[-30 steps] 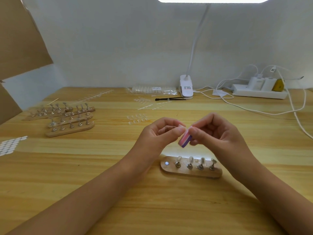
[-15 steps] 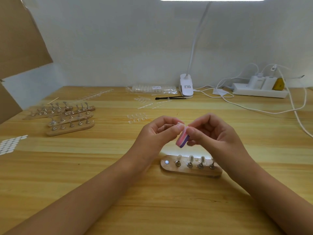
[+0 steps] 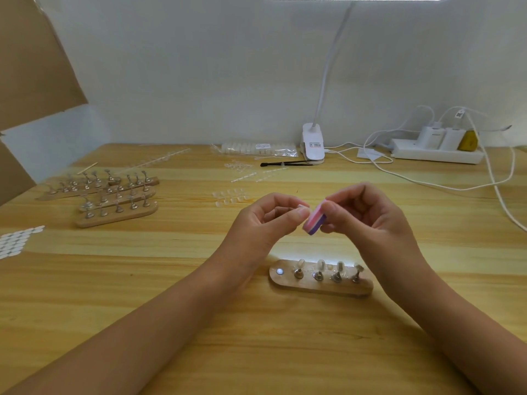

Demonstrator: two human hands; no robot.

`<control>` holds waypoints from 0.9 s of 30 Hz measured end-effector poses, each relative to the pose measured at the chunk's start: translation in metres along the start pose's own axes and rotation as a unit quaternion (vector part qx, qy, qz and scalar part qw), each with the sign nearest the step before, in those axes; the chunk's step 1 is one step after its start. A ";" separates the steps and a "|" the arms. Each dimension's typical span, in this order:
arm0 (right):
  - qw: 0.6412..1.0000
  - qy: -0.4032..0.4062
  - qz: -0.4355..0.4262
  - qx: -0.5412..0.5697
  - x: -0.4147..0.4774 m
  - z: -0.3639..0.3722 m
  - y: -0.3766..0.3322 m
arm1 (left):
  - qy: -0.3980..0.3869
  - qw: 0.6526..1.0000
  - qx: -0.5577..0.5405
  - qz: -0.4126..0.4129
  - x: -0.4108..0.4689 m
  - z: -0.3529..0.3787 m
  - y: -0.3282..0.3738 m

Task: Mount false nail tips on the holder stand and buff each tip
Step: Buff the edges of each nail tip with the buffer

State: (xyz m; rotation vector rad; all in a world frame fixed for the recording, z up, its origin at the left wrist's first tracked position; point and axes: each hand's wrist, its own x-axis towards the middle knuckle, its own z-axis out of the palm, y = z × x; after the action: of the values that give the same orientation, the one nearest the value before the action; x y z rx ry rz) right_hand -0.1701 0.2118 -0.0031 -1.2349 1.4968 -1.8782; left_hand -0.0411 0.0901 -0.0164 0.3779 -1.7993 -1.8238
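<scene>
- A sheet of small white pads is lying at the far left edge of the table.
- A cluster of spare wooden stands is sitting at the back left, their metal pegs standing up. Their long sides are running roughly left to right.
- Loose clear nail tips are lying further in, just behind the hands, and a bag of tips is resting near the wall.
- The left hand is hovering above the table with its fingers curled. Its thumb and forefinger are pinching a small pale nail tip, which is poking out to the right. It is too small to tell which way it is curving.
- The buffer block, layered pink, white and purple, is touching or almost touching that tip. Its long axis is slanting from upper right to lower left, with the purple end pointing down toward the person.
- The right hand is gripping the block's upper end between thumb and forefinger, with the other fingers curled in behind.
- The holder stand is lying on the table below the hands and apart from them, its long axis running left to right. Four pegs are standing on it, three carrying pale tips that are pointing up. The rightmost peg's top is unclear. A shiny disc is showing at the left end.
- A lamp clamp is sitting at the back.
- A power strip with white cables is lying at the back right.
</scene>
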 end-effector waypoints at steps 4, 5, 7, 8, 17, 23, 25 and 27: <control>0.999 -0.044 0.019 -0.005 -0.001 0.002 0.000 | 0.004 1.000 0.002 -0.003 0.000 0.000 0.000; 0.999 -0.040 0.018 -0.006 -0.002 0.002 0.001 | 0.008 1.000 -0.001 -0.005 0.000 -0.001 0.000; 1.000 -0.026 0.016 -0.001 -0.002 0.002 0.000 | 0.015 1.000 -0.014 -0.010 0.001 -0.001 -0.001; 0.999 -0.032 0.019 -0.001 -0.001 0.002 0.000 | 0.016 1.000 -0.019 -0.013 0.002 -0.001 -0.001; 1.000 0.002 0.009 0.013 0.001 -0.002 -0.004 | 0.004 0.999 -0.033 -0.013 0.001 -0.001 0.001; 0.999 -0.037 0.021 0.005 -0.001 -0.001 -0.004 | -0.014 0.999 -0.031 -0.013 0.000 0.001 0.001; 0.997 -0.065 0.029 0.007 -0.001 -0.001 -0.005 | -0.013 0.999 -0.035 -0.010 0.000 0.000 0.002; 0.997 -0.065 0.028 0.010 -0.001 -0.001 -0.007 | -0.014 0.999 -0.044 -0.008 0.000 -0.001 0.003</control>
State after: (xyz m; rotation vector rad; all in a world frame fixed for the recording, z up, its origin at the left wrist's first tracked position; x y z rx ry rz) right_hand -0.1689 0.2151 0.0029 -1.2685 1.4266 -1.7380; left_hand -0.0404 0.0897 -0.0135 0.3357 -1.7326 -1.9202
